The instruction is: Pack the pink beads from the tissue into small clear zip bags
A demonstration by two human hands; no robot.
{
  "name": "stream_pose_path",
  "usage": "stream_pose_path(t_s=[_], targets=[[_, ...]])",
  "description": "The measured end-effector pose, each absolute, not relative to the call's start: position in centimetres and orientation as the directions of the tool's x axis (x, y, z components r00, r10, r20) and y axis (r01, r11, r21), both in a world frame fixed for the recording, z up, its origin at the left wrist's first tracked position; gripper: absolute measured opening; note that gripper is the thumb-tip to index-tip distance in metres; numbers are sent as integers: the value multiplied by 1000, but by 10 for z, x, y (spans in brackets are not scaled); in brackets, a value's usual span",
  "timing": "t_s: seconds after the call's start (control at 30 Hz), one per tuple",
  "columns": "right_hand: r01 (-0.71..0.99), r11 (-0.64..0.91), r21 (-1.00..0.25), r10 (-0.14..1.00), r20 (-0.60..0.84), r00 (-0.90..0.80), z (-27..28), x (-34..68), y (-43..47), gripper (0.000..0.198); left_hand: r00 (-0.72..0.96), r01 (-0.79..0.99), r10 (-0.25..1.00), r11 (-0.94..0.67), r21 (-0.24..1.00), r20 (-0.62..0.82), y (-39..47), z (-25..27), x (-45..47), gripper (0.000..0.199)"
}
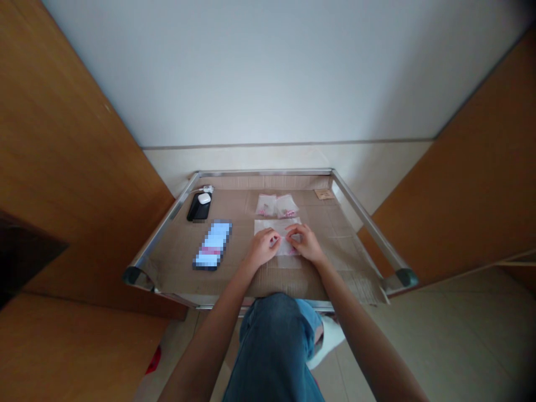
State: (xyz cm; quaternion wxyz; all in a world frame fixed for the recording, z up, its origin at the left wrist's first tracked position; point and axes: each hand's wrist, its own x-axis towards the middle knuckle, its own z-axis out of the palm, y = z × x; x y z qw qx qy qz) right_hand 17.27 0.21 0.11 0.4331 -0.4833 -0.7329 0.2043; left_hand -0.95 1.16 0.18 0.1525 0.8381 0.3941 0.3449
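Over a whitish sheet (268, 224) on the cardboard-lined tabletop, both hands work close together with bent fingers. My left hand (264, 245) is closed in a pinch, thumb meeting fingertips. Opposite it, my right hand (305, 243) pinches too, its fingertips near the left ones. Something tiny and pinkish seems to lie between them, too small to name. Part of the sheet is covered by the hands, and small pink bits show by the right fingers. Just beyond lie two small clear plastic bags, a left bag (265, 205) and a right bag (286, 206), with pink bits inside.
At the left lies a phone (213, 244) with a lit, blurred screen. Behind it a black device (198, 207) carries a white earbud case (204, 198). A metal rail (268, 172) frames the table's back and sides. A brown cardboard scrap (323, 194) sits back right.
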Motion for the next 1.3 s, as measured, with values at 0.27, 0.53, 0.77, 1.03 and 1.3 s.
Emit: stream_pose_path(t_s=[0.27,0.53,0.77,1.03,1.3], targets=[[533,459,-711,882,437,-177,-1,173,2,23,469,570,766,-643,512,440,11,3,-9,14],[512,468,-720,878,442,-181,0,172,1,14,514,562,745,-667,489,426,11,1,-8,12],[526,448,-723,892,403,-206,1,171,1,18,524,569,747,-665,484,410,11,1,-9,13],[521,454,-723,888,411,-204,1,171,1,18,527,564,737,-676,474,424,10,4,-9,13],[541,443,-715,891,421,-172,1,172,2,19,469,575,763,-646,502,446,10,3,-9,13]])
